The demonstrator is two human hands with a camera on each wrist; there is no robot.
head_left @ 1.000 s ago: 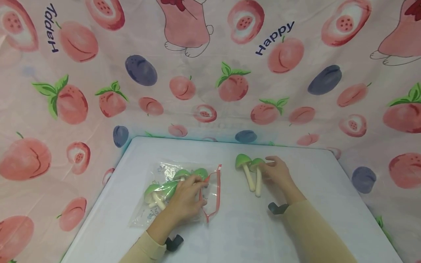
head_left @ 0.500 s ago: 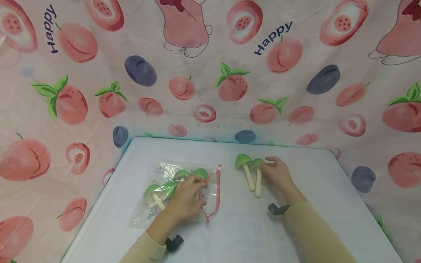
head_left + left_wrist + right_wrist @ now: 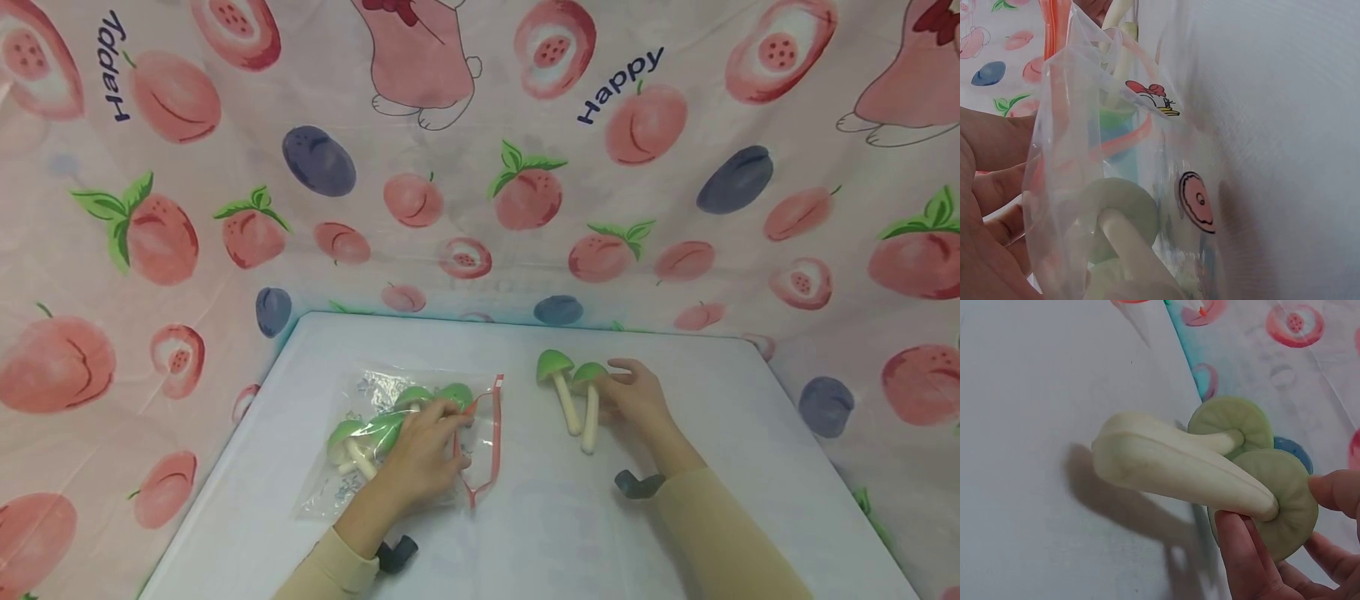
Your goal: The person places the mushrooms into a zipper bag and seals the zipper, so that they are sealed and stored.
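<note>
My left hand [image 3: 423,454] lies over a clear zip bag [image 3: 318,492] with a red edge, its fingers curled at the bag's mouth. Inside the bag lie several green-capped mushrooms [image 3: 347,437] with pale stems; in the left wrist view a pale mushroom [image 3: 1138,250] shows through the film. To the right, my right hand [image 3: 636,400] pinches a mushroom [image 3: 589,417] by its cap, thumb and fingers on the rim. Another mushroom [image 3: 562,392] lies just left of it. The right wrist view shows the held mushroom [image 3: 1179,472] stem end towards the camera, above its shadow.
The white table [image 3: 540,533] runs back to a pink fruit-print cloth [image 3: 465,208] hanging behind and at both sides. Dark wrist straps [image 3: 637,483] show at both cuffs.
The right hand and the mushroom it pinches have shifted very slightly to the right, away from the other mushroom. The left hand and the bag stay in place.
</note>
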